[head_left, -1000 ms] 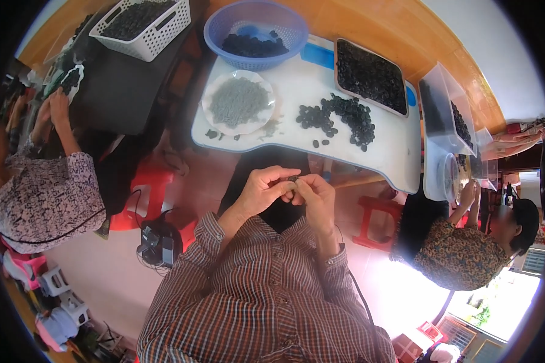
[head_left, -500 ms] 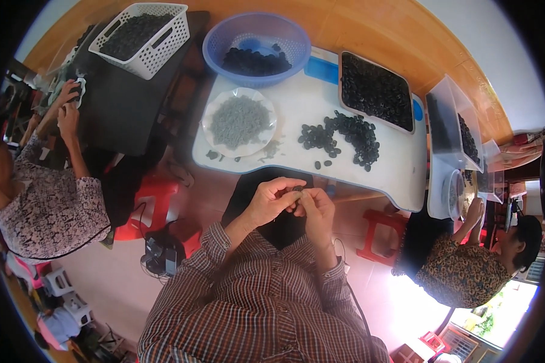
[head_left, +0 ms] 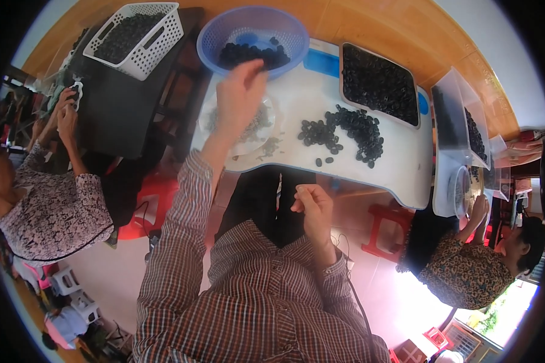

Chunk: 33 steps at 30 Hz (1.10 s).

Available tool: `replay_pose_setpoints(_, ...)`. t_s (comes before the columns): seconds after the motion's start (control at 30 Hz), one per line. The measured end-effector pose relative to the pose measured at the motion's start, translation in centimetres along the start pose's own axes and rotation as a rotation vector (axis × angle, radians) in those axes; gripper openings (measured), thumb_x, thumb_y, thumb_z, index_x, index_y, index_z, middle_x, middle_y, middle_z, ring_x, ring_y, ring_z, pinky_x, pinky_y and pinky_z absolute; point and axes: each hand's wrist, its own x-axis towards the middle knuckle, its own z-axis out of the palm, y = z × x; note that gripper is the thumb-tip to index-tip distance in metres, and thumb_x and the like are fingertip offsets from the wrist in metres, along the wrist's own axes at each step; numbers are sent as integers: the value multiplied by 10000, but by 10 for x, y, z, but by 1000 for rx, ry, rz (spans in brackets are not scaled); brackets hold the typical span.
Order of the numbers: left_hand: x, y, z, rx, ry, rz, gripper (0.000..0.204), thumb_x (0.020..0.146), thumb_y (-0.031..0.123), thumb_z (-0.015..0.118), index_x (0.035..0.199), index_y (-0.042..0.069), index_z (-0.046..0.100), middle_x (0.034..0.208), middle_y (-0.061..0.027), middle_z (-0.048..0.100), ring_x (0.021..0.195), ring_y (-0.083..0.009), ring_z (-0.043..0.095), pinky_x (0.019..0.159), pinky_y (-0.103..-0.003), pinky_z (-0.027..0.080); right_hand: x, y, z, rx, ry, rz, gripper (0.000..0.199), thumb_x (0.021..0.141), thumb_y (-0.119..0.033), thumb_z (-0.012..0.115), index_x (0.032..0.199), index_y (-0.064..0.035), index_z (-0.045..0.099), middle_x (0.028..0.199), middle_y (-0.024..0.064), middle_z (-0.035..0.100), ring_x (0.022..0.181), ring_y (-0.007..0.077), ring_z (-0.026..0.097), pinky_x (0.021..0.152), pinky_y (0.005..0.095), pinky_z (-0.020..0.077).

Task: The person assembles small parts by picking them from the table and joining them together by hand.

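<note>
A person in a checked, long-sleeved shirt (head_left: 242,302) works at a white table (head_left: 399,154), the left hand (head_left: 242,94) stretched over the near rim of a blue perforated basin (head_left: 211,41) where dark, rounded pieces (head_left: 257,55) lie heaped. That hand's fingers are partly bent and blurred by motion; whether they grip anything cannot be told. The right hand (head_left: 313,206) hangs in front of the table edge, fingers curled and thumb close to the forefinger — any small piece between them is too small to make out. Left hand and forearm block part of a pale plate (head_left: 272,118), covering much of its dry-looking grey shreds (head_left: 258,125), some of which lie scattered on the tabletop beside it. Glossy, oval loose pieces (head_left: 364,138) spread across the table's middle, near a shallow rimmed tray (head_left: 380,112) filled with more. To the left, a white lattice-sided basket (head_left: 154,55) of dark pieces stands on a dark table (head_left: 112,124) — a co-worker in a patterned top (head_left: 57,215) sits nearby. At right, beyond a clear plastic box (head_left: 466,148), another co-worker (head_left: 466,266) bends over a surface largely hidden by containers.
</note>
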Motion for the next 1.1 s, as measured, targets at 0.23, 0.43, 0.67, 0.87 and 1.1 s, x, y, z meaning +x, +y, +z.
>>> replay_pose_setpoints(0.23, 34, -11, 8, 298, 24, 151, 269, 839, 149, 678, 1043, -26, 663, 837, -163, 675, 719, -226, 651, 652, -323, 505, -2, -1, -3, -14, 22, 29, 170, 933, -173, 600, 958, -8, 634, 786, 25, 617, 572, 74, 558, 557, 192, 424)
replay_pose_setpoints(0.43, -37, -12, 31, 332, -63, 257, 119, 835, 79, 655, 932, 14, 677, 816, -145, 647, 708, -263, 636, 648, -339, 503, 3, 5, -6, -8, 19, 44, 166, 935, -174, 600, 955, -11, 625, 784, 21, 612, 581, 76, 568, 560, 190, 426)
replay_pose_setpoints(0.67, -132, -18, 69, 188, -291, 149, 119, 816, 82, 644, 925, 33, 646, 798, -162, 574, 734, -361, 592, 643, -430, 485, 19, 5, -24, -164, 123, -120, 131, 927, -127, 590, 951, -4, 629, 779, 36, 611, 595, 93, 584, 552, 206, 449)
replay_pose_setpoints(0.87, -166, -19, 74, 168, -361, 25, 116, 828, 83, 647, 931, 28, 639, 825, -159, 578, 739, -362, 593, 648, -424, 491, 66, -17, -46, -650, 392, -490, 98, 902, -91, 603, 914, 6, 613, 799, 87, 597, 640, 161, 596, 578, 275, 466)
replay_pose_setpoints(1.1, -183, -27, 69, 160, -315, 128, 131, 797, 56, 696, 911, 2, 661, 784, -127, 597, 640, -289, 609, 561, -352, 488, 120, -27, -56, -1078, 503, -557, 169, 877, -158, 606, 999, -66, 679, 922, 119, 579, 777, 290, 609, 663, 388, 492)
